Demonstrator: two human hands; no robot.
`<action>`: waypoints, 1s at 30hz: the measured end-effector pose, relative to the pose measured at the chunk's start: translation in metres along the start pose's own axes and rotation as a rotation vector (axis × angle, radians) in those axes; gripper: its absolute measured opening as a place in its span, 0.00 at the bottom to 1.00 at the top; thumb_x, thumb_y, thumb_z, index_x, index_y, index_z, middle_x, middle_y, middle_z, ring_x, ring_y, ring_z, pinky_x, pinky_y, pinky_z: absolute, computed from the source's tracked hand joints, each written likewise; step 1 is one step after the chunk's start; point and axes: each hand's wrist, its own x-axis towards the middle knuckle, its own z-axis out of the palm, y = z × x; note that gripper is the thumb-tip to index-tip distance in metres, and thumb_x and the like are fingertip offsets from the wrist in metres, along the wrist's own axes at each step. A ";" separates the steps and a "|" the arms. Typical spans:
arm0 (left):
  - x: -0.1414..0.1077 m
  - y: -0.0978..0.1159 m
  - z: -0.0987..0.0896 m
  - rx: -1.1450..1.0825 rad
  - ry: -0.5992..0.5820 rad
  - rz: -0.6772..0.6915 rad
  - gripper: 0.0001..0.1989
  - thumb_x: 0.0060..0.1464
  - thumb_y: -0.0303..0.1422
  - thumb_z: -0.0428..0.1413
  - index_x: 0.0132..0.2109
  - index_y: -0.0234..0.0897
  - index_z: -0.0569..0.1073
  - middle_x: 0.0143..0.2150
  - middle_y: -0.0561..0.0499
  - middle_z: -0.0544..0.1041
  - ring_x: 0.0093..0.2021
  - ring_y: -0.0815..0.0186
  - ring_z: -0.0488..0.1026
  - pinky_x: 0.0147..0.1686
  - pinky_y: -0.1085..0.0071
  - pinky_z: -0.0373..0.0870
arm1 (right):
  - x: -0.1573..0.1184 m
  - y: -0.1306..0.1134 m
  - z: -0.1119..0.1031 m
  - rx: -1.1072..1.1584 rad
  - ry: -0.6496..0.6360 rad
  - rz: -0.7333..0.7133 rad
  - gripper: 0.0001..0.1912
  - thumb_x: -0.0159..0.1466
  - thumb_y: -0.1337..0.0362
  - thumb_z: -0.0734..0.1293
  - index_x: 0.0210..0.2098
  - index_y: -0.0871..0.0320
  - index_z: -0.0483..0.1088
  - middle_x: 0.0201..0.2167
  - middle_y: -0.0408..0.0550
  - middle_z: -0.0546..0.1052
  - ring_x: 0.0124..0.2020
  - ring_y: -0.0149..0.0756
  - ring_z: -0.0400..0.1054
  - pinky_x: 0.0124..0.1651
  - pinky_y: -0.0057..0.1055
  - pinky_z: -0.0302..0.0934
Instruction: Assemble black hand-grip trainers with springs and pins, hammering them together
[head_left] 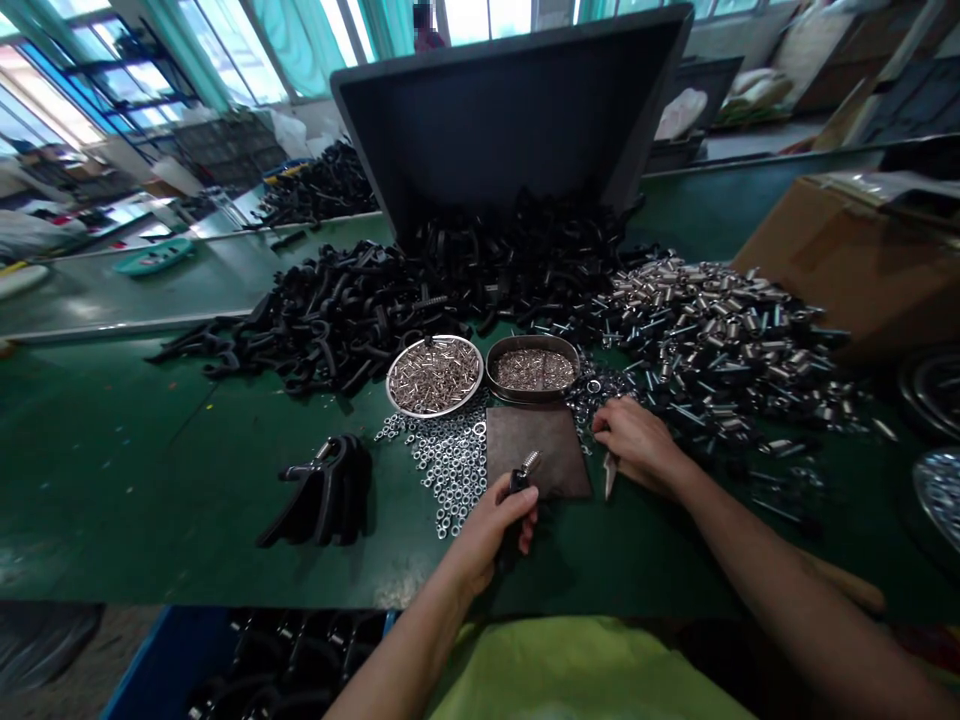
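My left hand point(491, 525) is closed around a black part point(516, 485) with a metal spring at its top end, held over the front edge of a dark square plate point(540, 440). To the right, my right hand point(634, 440) has its fingers bent together at the edge of small dark and metal pieces; a pale pointed tool point(610, 474) shows under it. What its fingertips hold is too small to tell. Behind the plate are a round dish of small metal pins point(436, 376) and an oval tin of tiny pieces point(533, 369). Metal nuts point(454, 465) lie left of the plate.
Several black parts point(330, 490) stand grouped at the left. A large black heap point(352, 310) spills from a tipped grey bin point(517, 120). Metal sleeves and bolts point(720, 340) are piled at the right, near a cardboard box point(855, 260). A blue crate point(161, 660) is below the table edge.
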 end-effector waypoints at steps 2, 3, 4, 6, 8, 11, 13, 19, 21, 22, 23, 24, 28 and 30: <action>0.004 0.001 -0.001 0.001 0.047 -0.001 0.20 0.46 0.45 0.60 0.38 0.33 0.69 0.30 0.52 0.70 0.25 0.73 0.65 0.21 0.78 0.62 | 0.000 -0.004 0.001 0.005 0.010 -0.007 0.05 0.55 0.69 0.64 0.24 0.57 0.71 0.32 0.50 0.72 0.40 0.41 0.62 0.41 0.34 0.56; 0.005 0.001 -0.002 -0.002 0.065 -0.011 0.21 0.46 0.46 0.60 0.38 0.32 0.70 0.30 0.51 0.70 0.25 0.73 0.65 0.21 0.78 0.62 | -0.002 -0.009 0.000 0.042 0.030 -0.026 0.05 0.55 0.68 0.64 0.25 0.57 0.70 0.34 0.50 0.72 0.42 0.41 0.62 0.43 0.35 0.56; 0.007 0.001 -0.002 -0.012 0.079 -0.023 0.23 0.46 0.48 0.59 0.38 0.31 0.71 0.29 0.51 0.70 0.25 0.73 0.65 0.21 0.78 0.62 | -0.006 -0.015 -0.001 0.126 0.055 -0.052 0.04 0.57 0.68 0.63 0.27 0.57 0.69 0.36 0.50 0.73 0.43 0.41 0.63 0.45 0.35 0.57; 0.011 0.001 0.000 -0.059 0.084 -0.047 0.24 0.47 0.50 0.58 0.39 0.31 0.71 0.27 0.53 0.67 0.23 0.75 0.62 0.19 0.80 0.58 | -0.017 -0.033 -0.004 0.431 0.092 -0.101 0.05 0.60 0.64 0.61 0.32 0.57 0.67 0.38 0.49 0.73 0.43 0.39 0.65 0.46 0.35 0.58; 0.015 0.001 0.003 -0.136 0.064 -0.084 0.27 0.48 0.54 0.55 0.39 0.31 0.71 0.24 0.56 0.63 0.21 0.76 0.58 0.17 0.81 0.54 | -0.032 -0.055 -0.007 0.764 0.081 -0.128 0.07 0.63 0.60 0.59 0.35 0.56 0.64 0.34 0.47 0.73 0.38 0.36 0.68 0.42 0.32 0.60; 0.019 0.001 0.011 -0.219 0.010 -0.122 0.30 0.47 0.58 0.51 0.37 0.32 0.70 0.24 0.55 0.62 0.22 0.76 0.57 0.18 0.81 0.53 | -0.050 -0.088 -0.008 0.885 0.030 -0.137 0.08 0.64 0.58 0.57 0.34 0.55 0.62 0.26 0.42 0.72 0.29 0.33 0.67 0.34 0.29 0.60; 0.021 0.001 0.016 -0.222 -0.010 -0.118 0.30 0.47 0.60 0.49 0.34 0.33 0.68 0.25 0.55 0.63 0.22 0.75 0.58 0.18 0.81 0.54 | -0.056 -0.102 -0.006 0.793 0.034 -0.132 0.06 0.64 0.60 0.56 0.33 0.54 0.61 0.23 0.41 0.71 0.26 0.33 0.67 0.32 0.29 0.59; 0.019 -0.004 0.024 -0.038 0.042 -0.021 0.27 0.47 0.58 0.51 0.32 0.35 0.65 0.25 0.55 0.62 0.23 0.74 0.58 0.18 0.80 0.52 | -0.058 -0.109 -0.001 0.633 0.106 -0.113 0.05 0.64 0.63 0.56 0.34 0.54 0.62 0.25 0.44 0.74 0.29 0.37 0.71 0.34 0.32 0.60; 0.017 -0.004 0.023 0.052 0.068 0.032 0.25 0.48 0.56 0.52 0.33 0.36 0.65 0.25 0.57 0.61 0.22 0.75 0.57 0.18 0.80 0.51 | -0.060 -0.108 0.000 0.672 0.106 -0.126 0.04 0.63 0.64 0.56 0.35 0.54 0.62 0.28 0.45 0.75 0.31 0.36 0.71 0.35 0.31 0.60; 0.016 -0.003 0.023 0.088 0.074 0.039 0.24 0.48 0.56 0.53 0.33 0.36 0.65 0.24 0.57 0.59 0.22 0.75 0.56 0.17 0.80 0.50 | -0.059 -0.106 0.000 0.704 0.077 -0.141 0.05 0.64 0.65 0.56 0.35 0.54 0.62 0.27 0.43 0.75 0.30 0.35 0.71 0.34 0.30 0.60; 0.015 -0.001 0.022 0.110 0.067 0.029 0.24 0.48 0.55 0.54 0.34 0.36 0.65 0.24 0.58 0.58 0.21 0.76 0.55 0.17 0.81 0.48 | -0.057 -0.102 0.000 0.738 0.033 -0.160 0.05 0.64 0.64 0.56 0.35 0.54 0.63 0.24 0.41 0.74 0.27 0.33 0.70 0.31 0.28 0.60; 0.013 0.001 0.022 0.113 0.046 0.006 0.24 0.48 0.54 0.55 0.34 0.36 0.65 0.24 0.58 0.57 0.20 0.76 0.54 0.17 0.81 0.47 | -0.052 -0.096 -0.001 0.760 -0.007 -0.178 0.06 0.65 0.63 0.56 0.35 0.54 0.63 0.22 0.40 0.72 0.25 0.32 0.68 0.29 0.27 0.59; 0.008 0.006 0.019 0.009 -0.059 -0.103 0.24 0.46 0.53 0.57 0.35 0.35 0.65 0.25 0.58 0.58 0.20 0.78 0.51 0.17 0.81 0.42 | -0.002 -0.049 -0.012 0.449 0.151 -0.066 0.12 0.67 0.59 0.54 0.39 0.56 0.66 0.23 0.40 0.72 0.26 0.30 0.68 0.32 0.26 0.60; 0.007 0.005 0.018 -0.044 -0.058 -0.113 0.24 0.46 0.53 0.57 0.35 0.34 0.65 0.25 0.57 0.59 0.20 0.78 0.51 0.17 0.81 0.41 | 0.033 -0.017 -0.022 0.187 0.245 0.040 0.12 0.66 0.63 0.56 0.40 0.59 0.68 0.33 0.47 0.76 0.35 0.34 0.70 0.39 0.29 0.61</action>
